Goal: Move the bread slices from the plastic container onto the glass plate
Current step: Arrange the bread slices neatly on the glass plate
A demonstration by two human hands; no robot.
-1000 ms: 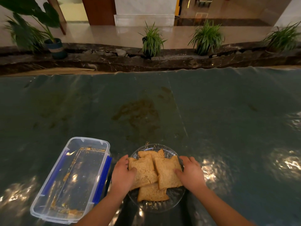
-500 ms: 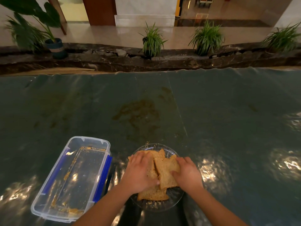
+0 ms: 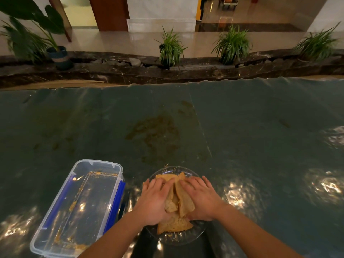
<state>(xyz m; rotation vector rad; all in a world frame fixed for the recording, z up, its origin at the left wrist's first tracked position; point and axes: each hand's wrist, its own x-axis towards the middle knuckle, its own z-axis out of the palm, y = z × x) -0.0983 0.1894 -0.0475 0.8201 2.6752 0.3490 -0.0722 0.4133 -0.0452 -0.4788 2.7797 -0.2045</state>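
Several tan bread slices (image 3: 179, 200) lie piled on the round glass plate (image 3: 178, 237) near the table's front edge. My left hand (image 3: 155, 200) presses on the pile from the left, and my right hand (image 3: 200, 198) presses on it from the right, so the slices tilt up between my palms. One slice pokes out toward me under my hands. To the left stands the clear plastic container (image 3: 55, 226) with blue side clips; it holds only crumbs.
A dark green plastic sheet (image 3: 260, 136) covers the table and carries a brown crumb stain (image 3: 154, 131) in the middle. Beyond the far edge runs a dark stone ledge with potted plants (image 3: 170, 47).
Both hands have slid inward from the plate's sides onto the bread, squeezing the flat slices together into a raised pile. The container has not moved.
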